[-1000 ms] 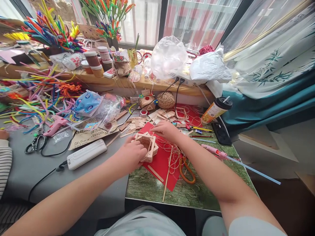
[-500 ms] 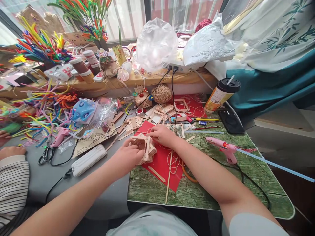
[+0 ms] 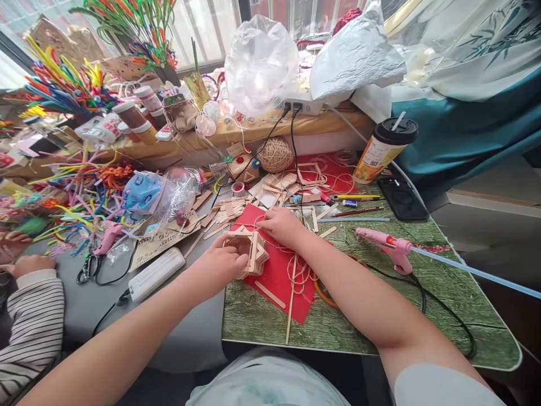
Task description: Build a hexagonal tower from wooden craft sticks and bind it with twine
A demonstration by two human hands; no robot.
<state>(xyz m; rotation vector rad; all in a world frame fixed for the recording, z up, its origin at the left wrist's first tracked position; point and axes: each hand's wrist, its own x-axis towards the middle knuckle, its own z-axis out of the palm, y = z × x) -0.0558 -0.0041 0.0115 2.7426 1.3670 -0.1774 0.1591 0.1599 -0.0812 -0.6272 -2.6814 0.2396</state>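
A small stacked box of wooden craft sticks (image 3: 258, 260) sits on a red sheet (image 3: 276, 282). My left hand (image 3: 222, 264) grips its left side, fingers curled over the rim. Just beyond the box, my right hand (image 3: 281, 226) is closed in a pinch on thin beige twine (image 3: 301, 277), and loose loops of it lie under my right forearm. The fingertips of that hand are apart from the box. A single craft stick (image 3: 270, 294) and a thin wooden rod (image 3: 291, 307) lie at the sheet's near side.
A pink glue gun (image 3: 386, 248) with a long clear glue stick lies at right, near a lidded cup (image 3: 384, 149) and a black phone (image 3: 403, 198). Loose craft sticks (image 3: 230, 211) and a white power strip (image 3: 156, 273) are at left. Another person's striped sleeve (image 3: 36, 310) shows far left.
My right hand has moved slightly away from the box, drawing the twine with it. The left hand keeps its grip. At far left, the other person's arm has shifted inward.
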